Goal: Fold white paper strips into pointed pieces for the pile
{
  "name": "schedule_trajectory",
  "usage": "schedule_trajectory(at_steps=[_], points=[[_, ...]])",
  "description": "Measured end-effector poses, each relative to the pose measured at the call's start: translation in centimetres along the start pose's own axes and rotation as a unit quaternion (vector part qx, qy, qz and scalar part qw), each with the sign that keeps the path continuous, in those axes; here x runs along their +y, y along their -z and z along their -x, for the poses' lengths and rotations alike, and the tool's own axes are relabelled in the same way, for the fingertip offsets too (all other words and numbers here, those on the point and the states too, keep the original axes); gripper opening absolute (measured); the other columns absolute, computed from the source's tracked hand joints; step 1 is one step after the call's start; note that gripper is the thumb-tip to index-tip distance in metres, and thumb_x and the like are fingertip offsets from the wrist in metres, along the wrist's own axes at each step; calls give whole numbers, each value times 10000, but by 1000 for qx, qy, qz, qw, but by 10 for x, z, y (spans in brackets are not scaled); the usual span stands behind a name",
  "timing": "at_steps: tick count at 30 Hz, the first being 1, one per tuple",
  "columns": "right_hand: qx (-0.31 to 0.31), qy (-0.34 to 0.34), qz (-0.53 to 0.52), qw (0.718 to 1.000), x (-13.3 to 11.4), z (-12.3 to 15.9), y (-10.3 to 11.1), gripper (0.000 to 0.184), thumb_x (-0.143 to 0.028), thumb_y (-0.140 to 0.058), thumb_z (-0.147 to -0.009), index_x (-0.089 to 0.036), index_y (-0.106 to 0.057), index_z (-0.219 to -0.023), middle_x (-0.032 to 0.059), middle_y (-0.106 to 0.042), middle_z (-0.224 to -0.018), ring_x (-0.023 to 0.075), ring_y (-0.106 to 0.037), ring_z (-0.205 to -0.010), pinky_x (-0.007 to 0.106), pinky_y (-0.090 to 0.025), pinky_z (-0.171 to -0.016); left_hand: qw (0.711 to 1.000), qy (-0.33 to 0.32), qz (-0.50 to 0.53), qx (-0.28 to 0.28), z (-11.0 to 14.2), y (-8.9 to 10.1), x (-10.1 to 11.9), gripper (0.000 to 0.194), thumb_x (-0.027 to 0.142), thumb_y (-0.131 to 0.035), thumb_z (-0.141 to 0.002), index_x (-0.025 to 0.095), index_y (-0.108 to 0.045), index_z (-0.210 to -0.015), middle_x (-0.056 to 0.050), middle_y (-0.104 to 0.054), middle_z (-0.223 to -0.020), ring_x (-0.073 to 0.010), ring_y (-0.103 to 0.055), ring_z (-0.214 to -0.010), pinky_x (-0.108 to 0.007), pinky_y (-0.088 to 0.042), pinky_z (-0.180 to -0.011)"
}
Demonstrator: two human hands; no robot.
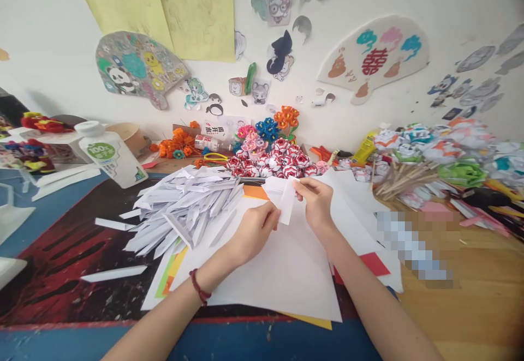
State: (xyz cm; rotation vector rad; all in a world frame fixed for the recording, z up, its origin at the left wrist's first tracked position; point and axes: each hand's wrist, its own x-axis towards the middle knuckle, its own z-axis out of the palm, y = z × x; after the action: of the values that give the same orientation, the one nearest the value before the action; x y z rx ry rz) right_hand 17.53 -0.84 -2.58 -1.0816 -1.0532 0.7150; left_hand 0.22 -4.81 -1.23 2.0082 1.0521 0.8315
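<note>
A small white paper strip [289, 203] is held between my two hands, above a stack of larger white sheets [286, 274]. My left hand [256, 227] has its fingers closed on the strip's lower left end. At the upper right end, my right hand [314, 200] pinches the same strip between thumb and fingers. Behind the strip a bit of white paper shows, and I cannot tell whether it is part of it. To the left lies a heap of folded white paper strips [188, 203], with a few loose ones beside it.
A white bottle [110, 154] stands tilted in view at the left. Red-and-white paper flowers [278, 159] and orange flowers [176, 143] line the wall. At the right are wooden sticks [399, 181] and a red paper piece [373, 264]. Coloured sheets stick out under the white ones.
</note>
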Motion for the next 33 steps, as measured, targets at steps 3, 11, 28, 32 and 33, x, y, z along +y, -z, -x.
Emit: schedule_trajectory(at_steps=[3, 11, 28, 32, 33], points=[[21, -8, -10, 1000, 2, -9, 5, 190, -322, -680, -688, -169, -601, -606, -28, -460, -510, 100, -403, -466, 255, -326, -461, 1000, 1, -7, -5, 0, 1, 0, 309, 309, -352, -936, 188, -500, -694, 4, -567, -657, -128, -496, -610, -236, -351, -596], [-8, 26, 92, 995, -5, 5, -3, 192, -320, -655, -708, -171, -589, -607, -11, -521, -541, 117, -447, -497, 258, -352, -486, 974, -40, -184, 126, -4, 3, -10, 203, 334, -388, -937, 191, -532, -923, -48, -627, -897, -189, -564, -823, -299, -396, -714], [-254, -35, 56, 965, -3, 13, -15, 403, -566, -543, -812, -175, -610, -744, -7, -561, -650, 108, -522, -550, 227, -417, -522, 995, 6, -34, 96, -7, 4, -8, 315, 313, -530, -862, 214, -470, -1155, -24, -644, -906, -123, -596, -657, -245, -442, -612], [-279, -68, -21, 958, -1, 10, -14, 432, -572, -533, -823, -160, -588, -704, -12, -518, -622, 94, -488, -538, 225, -407, -526, 994, 16, 72, 80, -9, 8, -7, 335, 337, -575, -844, 198, -480, -1133, -37, -641, -920, -129, -609, -719, -246, -462, -638], [-276, -73, -31, 958, 0, 9, -13, 426, -568, -548, -816, -160, -585, -700, -14, -516, -623, 92, -483, -536, 225, -404, -527, 993, 20, 93, 74, -9, 9, -8, 339, 346, -577, -843, 195, -479, -1129, -42, -643, -923, -132, -612, -734, -249, -467, -647]])
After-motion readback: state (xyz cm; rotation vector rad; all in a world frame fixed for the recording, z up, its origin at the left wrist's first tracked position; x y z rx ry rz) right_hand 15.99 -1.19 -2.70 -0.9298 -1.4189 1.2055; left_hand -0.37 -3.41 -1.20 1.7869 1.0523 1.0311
